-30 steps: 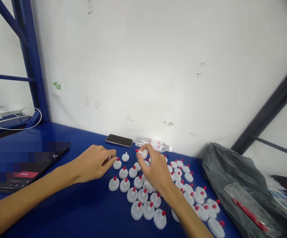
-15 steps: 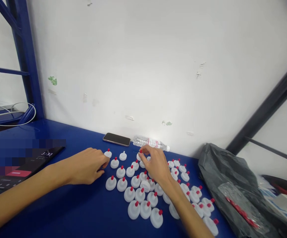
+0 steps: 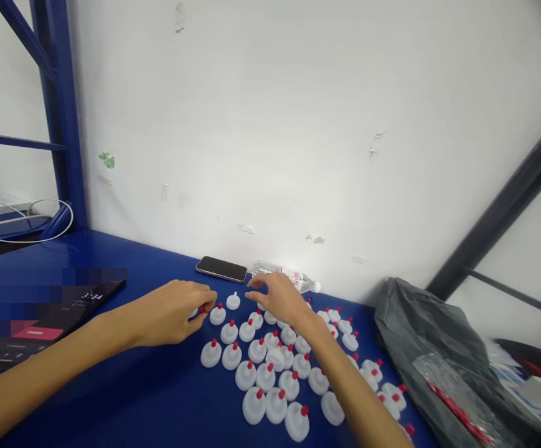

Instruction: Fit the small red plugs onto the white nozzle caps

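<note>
My left hand [image 3: 177,311] has its thumb and forefinger closed around the red tip of a white funnel-shaped cap [image 3: 193,313], mostly hidden behind the fingers. My right hand [image 3: 282,300] is held over the far side of the group, thumb and forefinger apart with nothing between them. Between the two hands stands a white cap with a bare nozzle [image 3: 233,302]. Several white caps with red tips [image 3: 254,406] stand in loose rows on the blue table [image 3: 158,398]; some are hidden under my right hand and forearm.
A dark phone [image 3: 221,269] and a clear bottle [image 3: 301,282] lie by the wall. Left is a larger device showing a clock [image 3: 88,297]. At right, a grey plastic bag [image 3: 403,330] carries a clear bag of red pieces [image 3: 459,407]. A blue frame post [image 3: 67,124] rises at left.
My left hand has closed on the red tip of the cap beside it. My right hand has let go of a red tip, its fingers now apart. The view has shifted slightly.
</note>
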Tool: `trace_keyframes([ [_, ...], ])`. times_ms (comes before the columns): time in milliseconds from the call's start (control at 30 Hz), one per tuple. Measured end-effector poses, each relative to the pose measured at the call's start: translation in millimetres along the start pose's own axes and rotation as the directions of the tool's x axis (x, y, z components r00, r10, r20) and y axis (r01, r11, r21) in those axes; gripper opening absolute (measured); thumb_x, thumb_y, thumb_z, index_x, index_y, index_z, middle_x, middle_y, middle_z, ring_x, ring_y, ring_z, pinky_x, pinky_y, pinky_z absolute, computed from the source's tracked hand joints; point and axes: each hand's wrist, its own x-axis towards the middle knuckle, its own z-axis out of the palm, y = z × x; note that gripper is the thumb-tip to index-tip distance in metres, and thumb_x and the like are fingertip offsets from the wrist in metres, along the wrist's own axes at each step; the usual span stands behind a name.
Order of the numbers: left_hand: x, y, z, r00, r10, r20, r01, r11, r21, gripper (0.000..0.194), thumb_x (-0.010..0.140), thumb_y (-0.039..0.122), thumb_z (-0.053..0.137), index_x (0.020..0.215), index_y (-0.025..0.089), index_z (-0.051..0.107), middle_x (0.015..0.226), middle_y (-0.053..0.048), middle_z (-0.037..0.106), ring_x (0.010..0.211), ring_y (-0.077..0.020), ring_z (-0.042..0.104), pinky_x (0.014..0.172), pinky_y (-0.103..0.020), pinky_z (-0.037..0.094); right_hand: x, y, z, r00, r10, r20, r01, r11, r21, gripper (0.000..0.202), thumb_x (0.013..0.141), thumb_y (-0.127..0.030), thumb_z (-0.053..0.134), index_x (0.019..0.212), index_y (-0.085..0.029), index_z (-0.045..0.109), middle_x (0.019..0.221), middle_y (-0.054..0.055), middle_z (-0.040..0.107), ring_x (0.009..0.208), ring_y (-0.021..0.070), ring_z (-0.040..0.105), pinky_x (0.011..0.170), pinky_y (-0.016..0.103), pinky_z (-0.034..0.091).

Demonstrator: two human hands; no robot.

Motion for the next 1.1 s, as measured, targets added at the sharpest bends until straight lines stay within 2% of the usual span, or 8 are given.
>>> trace_keyframes([
  [100,2,-1,0.6,0.999,0.018,-0.032,-0.018,1.0,-0.014,0.017,0.097,0.023,0.048,0.097,0.024,0.064,0.094,-0.002,0.073,0.078,-0.0195,0.067,0.069,-0.03,0.039,9,-8,15,0.999,-0.026,0.041,0.026,1.0,-0.01,0.018,0.083,-0.029,0.083,0.1,-0.024,0.077,0.098,0.003,0.08,0.095,0.0232,0.075,0.084,0.033,0.053],
  [200,4,-2,2.2,0.996,0.05,-0.068,-0.05,0.999,-0.01,0.024,0.099,0.023,0.046,0.109,0.026,0.068,0.1,-0.001,0.073,0.077,-0.0173,0.067,0.069,-0.03,0.04,17,-8,26,0.998,-0.042,0.043,0.042,0.999,0.002,0.006,0.085,-0.023,0.08,0.089,-0.022,0.076,0.091,0.002,0.079,0.091,0.0219,0.075,0.082,0.031,0.052],
  [400,6,0,7.6,0.982,0.01,-0.191,-0.034,0.992,-0.121,0.024,0.101,0.025,0.048,0.108,0.025,0.07,0.103,-0.002,0.074,0.072,-0.014,0.066,0.068,-0.026,0.044,0,-10,15,0.997,-0.064,-0.039,0.065,0.998,0.024,0.008,0.095,-0.015,0.063,0.1,-0.02,0.066,0.097,0.004,0.075,0.096,0.0204,0.071,0.083,0.031,0.051],
  [533,6,16,7.0,0.966,-0.105,-0.236,0.023,0.946,-0.324,0.02,0.098,0.03,0.054,0.103,0.024,0.072,0.092,-0.001,0.078,0.067,-0.014,0.068,0.064,-0.025,0.049,-31,-24,0,0.996,-0.075,-0.057,0.076,0.997,0.024,0.011,0.101,-0.018,0.055,0.109,-0.023,0.061,0.098,0.002,0.072,0.091,0.0204,0.069,0.078,0.032,0.051],
  [733,6,36,10.0,0.964,-0.228,-0.134,0.098,0.778,-0.621,0.026,0.097,0.043,0.058,0.099,0.022,0.073,0.057,0.005,0.068,0.053,-0.0141,0.067,0.052,-0.022,0.047,-59,-37,-1,0.989,-0.12,-0.081,0.119,0.993,-0.019,0.016,0.097,-0.023,0.067,0.112,-0.026,0.065,0.105,0.003,0.071,0.098,0.0234,0.068,0.084,0.036,0.053],
  [833,6,37,14.4,0.97,-0.179,-0.162,0.035,0.768,-0.639,0.025,0.097,0.043,0.059,0.097,0.022,0.074,0.071,0.003,0.072,0.054,-0.0117,0.066,0.053,-0.021,0.048,-62,-39,3,0.983,-0.166,-0.082,0.16,0.984,-0.072,0.03,0.095,-0.027,0.072,0.122,-0.025,0.061,0.103,0.004,0.071,0.095,0.0249,0.069,0.081,0.037,0.055],
  [967,6,36,18.4,0.972,-0.128,-0.195,-0.025,0.773,-0.634,0.026,0.098,0.042,0.059,0.095,0.022,0.074,0.09,-0.001,0.075,0.057,-0.0102,0.067,0.053,-0.02,0.051,-63,-42,5,0.973,-0.205,-0.106,0.196,0.977,-0.088,0.03,0.095,-0.033,0.072,0.121,-0.024,0.06,0.1,0.005,0.072,0.094,0.0251,0.07,0.08,0.038,0.056],
  [1100,6,36,18.6,0.964,-0.18,-0.196,0.005,0.749,-0.662,0.025,0.098,0.044,0.059,0.099,0.023,0.074,0.09,0.0,0.076,0.057,-0.0108,0.068,0.055,-0.021,0.054,-64,-43,3,0.971,-0.202,-0.129,0.19,0.977,-0.1,0.028,0.096,-0.035,0.071,0.119,-0.024,0.06,0.097,0.004,0.072,0.09,0.0247,0.07,0.079,0.038,0.056],
])
